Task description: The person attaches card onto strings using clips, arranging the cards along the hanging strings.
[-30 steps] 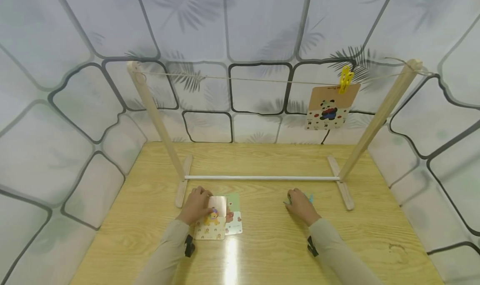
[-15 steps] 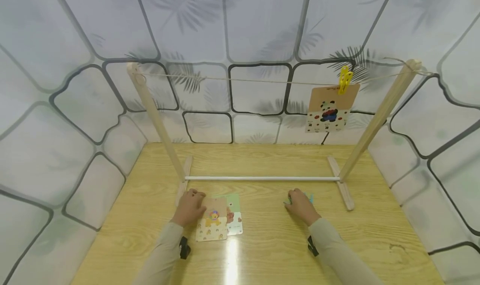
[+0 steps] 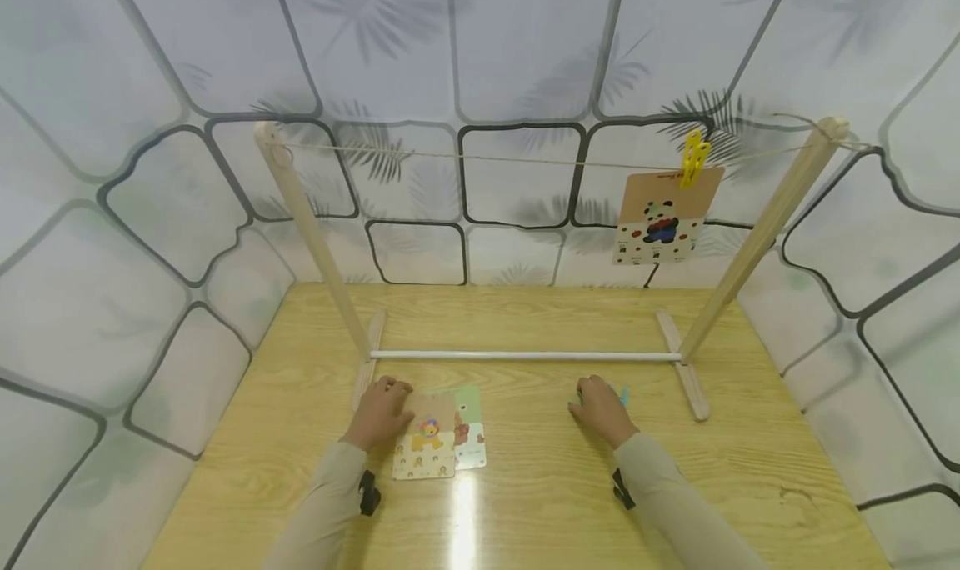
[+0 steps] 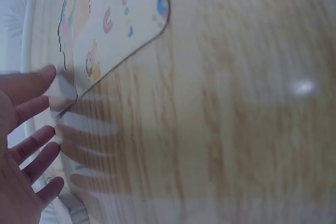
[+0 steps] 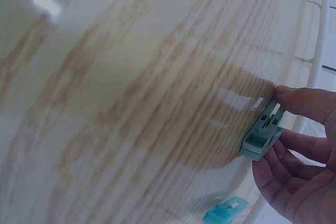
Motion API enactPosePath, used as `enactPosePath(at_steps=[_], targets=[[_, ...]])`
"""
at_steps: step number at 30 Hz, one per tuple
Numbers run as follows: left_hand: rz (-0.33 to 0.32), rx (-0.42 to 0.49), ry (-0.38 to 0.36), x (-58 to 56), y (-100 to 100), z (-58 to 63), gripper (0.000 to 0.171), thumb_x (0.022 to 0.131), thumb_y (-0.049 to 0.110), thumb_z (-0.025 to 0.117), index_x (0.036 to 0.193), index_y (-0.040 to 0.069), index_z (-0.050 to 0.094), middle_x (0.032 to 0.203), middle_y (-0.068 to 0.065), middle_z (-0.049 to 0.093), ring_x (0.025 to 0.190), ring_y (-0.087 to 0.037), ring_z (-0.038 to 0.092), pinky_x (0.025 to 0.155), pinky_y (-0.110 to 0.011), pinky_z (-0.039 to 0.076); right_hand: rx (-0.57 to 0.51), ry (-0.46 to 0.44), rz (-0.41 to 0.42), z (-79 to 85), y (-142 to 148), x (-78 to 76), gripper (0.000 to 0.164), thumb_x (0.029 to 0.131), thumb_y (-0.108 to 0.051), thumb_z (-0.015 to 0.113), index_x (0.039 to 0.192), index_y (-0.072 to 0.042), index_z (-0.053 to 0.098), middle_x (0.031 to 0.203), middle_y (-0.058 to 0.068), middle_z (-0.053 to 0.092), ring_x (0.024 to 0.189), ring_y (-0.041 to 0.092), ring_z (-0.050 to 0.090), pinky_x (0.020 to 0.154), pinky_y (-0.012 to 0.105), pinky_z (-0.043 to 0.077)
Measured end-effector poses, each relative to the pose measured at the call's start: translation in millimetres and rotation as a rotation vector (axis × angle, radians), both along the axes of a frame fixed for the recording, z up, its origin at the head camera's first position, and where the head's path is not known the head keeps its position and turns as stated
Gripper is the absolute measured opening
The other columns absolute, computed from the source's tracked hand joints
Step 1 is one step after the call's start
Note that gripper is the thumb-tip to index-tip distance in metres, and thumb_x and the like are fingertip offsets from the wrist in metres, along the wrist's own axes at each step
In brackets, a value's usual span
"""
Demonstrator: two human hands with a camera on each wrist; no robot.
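My left hand lies at the left edge of a beige card with a lion picture. In the left wrist view its fingers are spread and relaxed, with the thumb at the card's corner; whether it touches cannot be told. The lion card partly covers a green-and-white card with a bear-like figure. My right hand pinches a green clothespin between thumb and fingers, close above the table. Beside it on the table lies a turquoise clothespin.
A wooden stand with a left post, a right post and a white crossbar stands behind my hands. From its string hangs a panda card, held by a yellow clothespin. Patterned fabric surrounds the wooden table.
My left hand has slid left off the lion card's face to its edge, and its fingers have relaxed. The right hand stays nearly in place. The hanging panda card sways slightly.
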State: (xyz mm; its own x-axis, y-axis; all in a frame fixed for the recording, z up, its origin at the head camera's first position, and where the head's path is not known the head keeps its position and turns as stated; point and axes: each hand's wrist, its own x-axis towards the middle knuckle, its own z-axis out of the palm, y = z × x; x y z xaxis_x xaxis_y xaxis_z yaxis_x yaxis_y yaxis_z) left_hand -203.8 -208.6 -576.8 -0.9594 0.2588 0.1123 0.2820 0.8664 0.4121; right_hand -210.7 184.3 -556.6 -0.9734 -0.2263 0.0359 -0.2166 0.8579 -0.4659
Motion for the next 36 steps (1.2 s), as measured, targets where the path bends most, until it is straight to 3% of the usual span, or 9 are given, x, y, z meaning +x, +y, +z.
enactPosePath(at_steps=[12,19,29,36], targets=[[-0.027,0.023,0.013,0.8,-0.6,4.1,0.036,0.075,0.014,0.075,0.107,0.006,0.060,0.111,-0.022,0.055,0.100,-0.037,0.055,0.086,-0.055,0.046,0.068,-0.028,-0.025,1.6,-1.9,-1.3,0.027,0.079,-0.008,0.073,0.094,0.011,0.062,0.087,0.018,0.062,0.074,0.025,0.059,0.068,0.035,0.053],[-0.033,0.016,-0.061,-0.2,-4.0,7.0,0.044,0.074,0.019,0.075,0.114,0.006,0.061,0.119,-0.022,0.053,0.105,-0.038,0.055,0.091,-0.053,0.047,0.064,-0.035,-0.022,0.5,-1.9,-1.9,0.027,0.080,-0.008,0.072,0.094,0.011,0.061,0.086,0.018,0.061,0.072,0.024,0.058,0.066,0.036,0.053],[-0.050,-0.038,-0.064,-4.6,-3.7,7.9,0.044,0.070,0.017,0.079,0.109,0.009,0.060,0.116,-0.020,0.054,0.102,-0.036,0.056,0.089,-0.051,0.048,0.056,-0.046,-0.025,-0.8,-2.0,-3.2,0.027,0.080,-0.009,0.072,0.096,0.010,0.061,0.088,0.018,0.061,0.074,0.025,0.059,0.069,0.037,0.053],[-0.039,0.005,-0.120,-5.0,-3.2,9.9,0.044,0.070,0.013,0.079,0.109,0.008,0.059,0.115,-0.020,0.054,0.100,-0.034,0.055,0.087,-0.050,0.049,0.022,-0.085,-0.017,2.9,-1.7,-2.9,0.027,0.081,-0.008,0.069,0.098,0.011,0.059,0.089,0.018,0.061,0.074,0.023,0.057,0.068,0.037,0.051]])
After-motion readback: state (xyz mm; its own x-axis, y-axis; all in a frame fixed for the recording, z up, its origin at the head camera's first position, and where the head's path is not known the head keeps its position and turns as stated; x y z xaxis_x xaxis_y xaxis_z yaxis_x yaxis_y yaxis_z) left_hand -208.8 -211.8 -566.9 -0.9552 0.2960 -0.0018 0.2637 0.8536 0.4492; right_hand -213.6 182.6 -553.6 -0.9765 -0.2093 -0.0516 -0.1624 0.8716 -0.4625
